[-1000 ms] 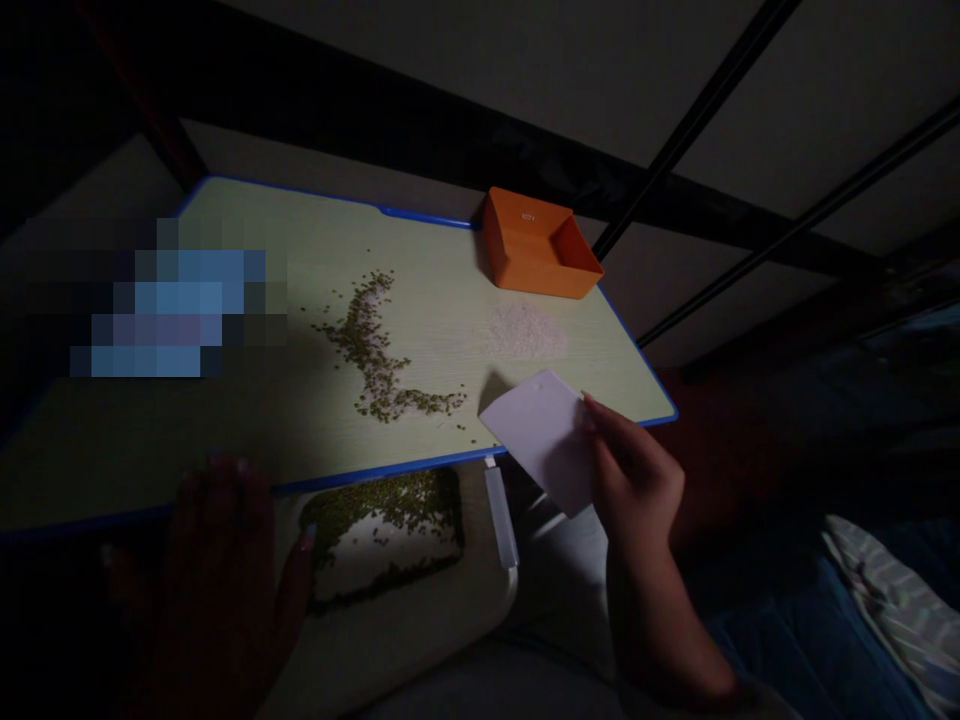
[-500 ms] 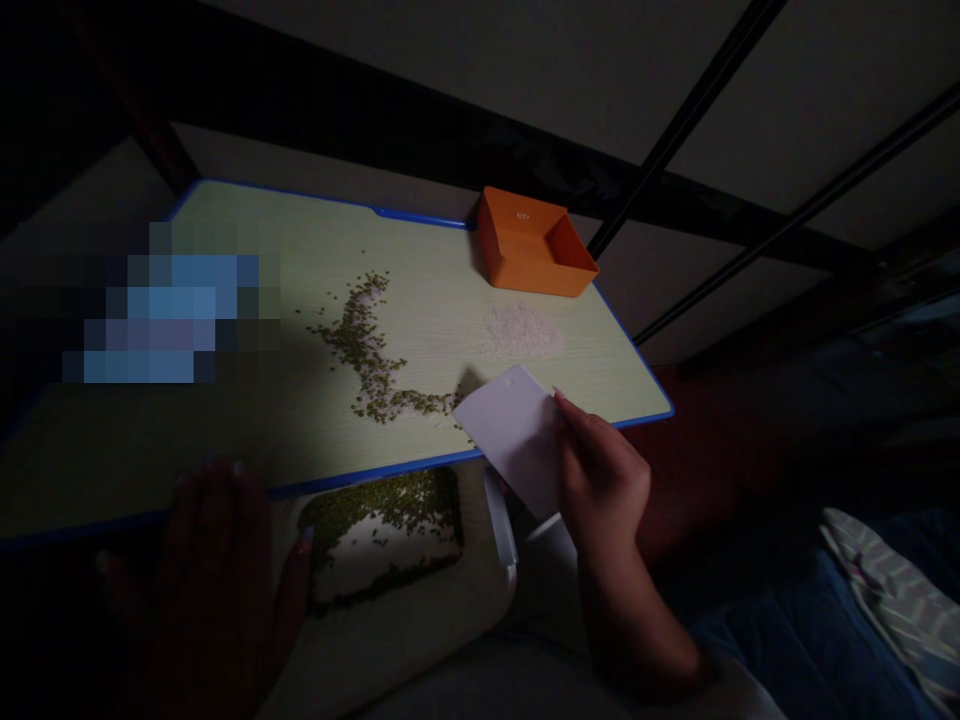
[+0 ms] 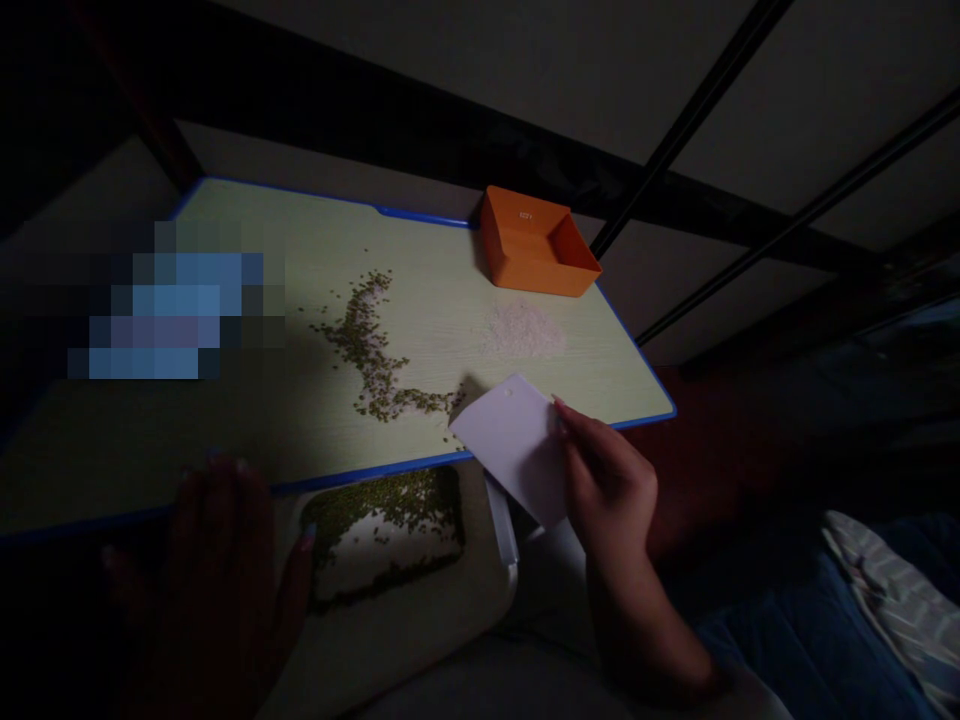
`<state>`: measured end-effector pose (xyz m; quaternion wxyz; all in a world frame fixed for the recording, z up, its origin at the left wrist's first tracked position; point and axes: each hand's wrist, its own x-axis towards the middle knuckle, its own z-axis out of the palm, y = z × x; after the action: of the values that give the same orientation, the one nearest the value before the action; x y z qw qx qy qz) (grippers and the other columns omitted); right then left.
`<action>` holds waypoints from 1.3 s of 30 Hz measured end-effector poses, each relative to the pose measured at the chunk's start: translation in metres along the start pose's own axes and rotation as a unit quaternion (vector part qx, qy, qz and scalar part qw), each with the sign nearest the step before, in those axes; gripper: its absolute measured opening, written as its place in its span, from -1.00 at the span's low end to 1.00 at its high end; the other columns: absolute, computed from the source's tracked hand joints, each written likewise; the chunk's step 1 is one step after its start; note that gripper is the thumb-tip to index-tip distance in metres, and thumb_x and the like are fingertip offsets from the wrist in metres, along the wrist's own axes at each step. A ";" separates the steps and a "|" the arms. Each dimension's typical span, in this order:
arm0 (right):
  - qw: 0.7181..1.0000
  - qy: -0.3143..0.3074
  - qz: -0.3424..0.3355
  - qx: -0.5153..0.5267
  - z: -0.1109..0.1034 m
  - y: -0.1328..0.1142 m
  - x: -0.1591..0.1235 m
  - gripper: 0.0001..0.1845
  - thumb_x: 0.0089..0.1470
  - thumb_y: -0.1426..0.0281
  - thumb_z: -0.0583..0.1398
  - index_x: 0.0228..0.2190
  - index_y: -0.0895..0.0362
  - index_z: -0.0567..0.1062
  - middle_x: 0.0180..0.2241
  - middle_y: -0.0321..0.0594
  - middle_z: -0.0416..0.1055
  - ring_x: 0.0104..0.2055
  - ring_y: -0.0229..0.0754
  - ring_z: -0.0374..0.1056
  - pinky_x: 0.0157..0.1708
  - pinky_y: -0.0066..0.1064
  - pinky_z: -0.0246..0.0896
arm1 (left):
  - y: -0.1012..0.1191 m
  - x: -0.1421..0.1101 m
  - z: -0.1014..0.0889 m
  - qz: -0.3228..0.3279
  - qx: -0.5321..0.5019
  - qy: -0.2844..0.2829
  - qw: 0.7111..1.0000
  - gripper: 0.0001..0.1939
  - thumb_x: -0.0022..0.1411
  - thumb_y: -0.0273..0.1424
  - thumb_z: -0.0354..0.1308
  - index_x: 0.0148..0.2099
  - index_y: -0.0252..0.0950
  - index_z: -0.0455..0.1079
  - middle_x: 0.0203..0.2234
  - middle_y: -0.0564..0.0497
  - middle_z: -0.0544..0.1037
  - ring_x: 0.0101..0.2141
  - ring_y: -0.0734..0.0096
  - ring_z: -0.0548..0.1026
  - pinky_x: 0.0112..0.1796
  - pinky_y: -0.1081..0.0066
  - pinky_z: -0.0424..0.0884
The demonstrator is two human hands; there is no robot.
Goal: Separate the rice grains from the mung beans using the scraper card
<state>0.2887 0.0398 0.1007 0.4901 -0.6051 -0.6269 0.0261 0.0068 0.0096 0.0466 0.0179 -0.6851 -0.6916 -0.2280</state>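
Note:
My right hand (image 3: 611, 475) pinches a flat white scraper (image 3: 510, 435) with a small hole by its upper corner. Its left corner meets the tail of a scattered line of green beans (image 3: 367, 345) mixed with white grains on the table. Under the table's near edge, a white bin (image 3: 491, 600) holds more green beans (image 3: 397, 495) along the sides of its bottom, with a bare pale patch in the middle. My left hand (image 3: 225, 560), dim in shadow, lies with fingers spread at the table's near edge, left of the bin, holding nothing.
A heap of white grains (image 3: 525, 330) lies on the table (image 3: 435, 270) in front of an orange box (image 3: 536, 245). The tabletop has a blue rim. A blurred-out blue patch (image 3: 180, 310) covers the left side. Dark blue cloth (image 3: 795, 640) is at lower right.
The scraper and my right hand have shifted slightly down and toward me. The beans, heap and box stay as they were; my left hand stays at the edge.

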 end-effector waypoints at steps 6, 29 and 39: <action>1.000 -0.006 0.001 -0.002 -0.002 -0.002 -0.003 -0.66 0.13 0.51 0.17 -0.10 0.02 0.61 -0.17 -0.19 0.64 -0.19 -0.11 0.59 -0.23 -0.24 0.55 | 0.003 0.003 -0.001 -0.004 0.007 0.005 1.000 -0.28 0.29 -0.24 -0.14 0.37 -0.11 -0.41 0.40 -0.29 0.00 0.39 -0.02 -0.05 0.28 -0.44 -0.20; 0.999 -0.033 -0.025 0.030 -0.003 -0.014 -0.005 -0.66 0.17 0.51 0.18 -0.08 -0.04 0.59 -0.20 -0.26 0.65 -0.21 -0.14 0.58 -0.28 -0.28 0.55 | 0.001 0.002 -0.005 0.001 0.009 -0.001 1.000 -0.28 0.30 -0.23 -0.15 0.38 -0.12 -0.42 0.40 -0.30 -0.01 0.40 -0.01 -0.07 0.28 -0.43 -0.20; 0.999 -0.013 -0.024 0.026 -0.007 -0.013 -0.003 -0.66 0.16 0.50 0.22 -0.05 -0.01 0.57 -0.13 -0.22 0.63 -0.15 -0.12 0.58 -0.19 -0.25 0.55 | 0.002 0.002 -0.002 -0.004 0.013 -0.006 1.000 -0.28 0.30 -0.25 -0.15 0.37 -0.13 -0.43 0.40 -0.30 -0.01 0.40 -0.01 -0.08 0.28 -0.44 -0.23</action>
<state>0.2833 0.0302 0.1106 0.4981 -0.5769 -0.6462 0.0384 0.0077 0.0104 0.0492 0.0217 -0.6834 -0.6972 -0.2155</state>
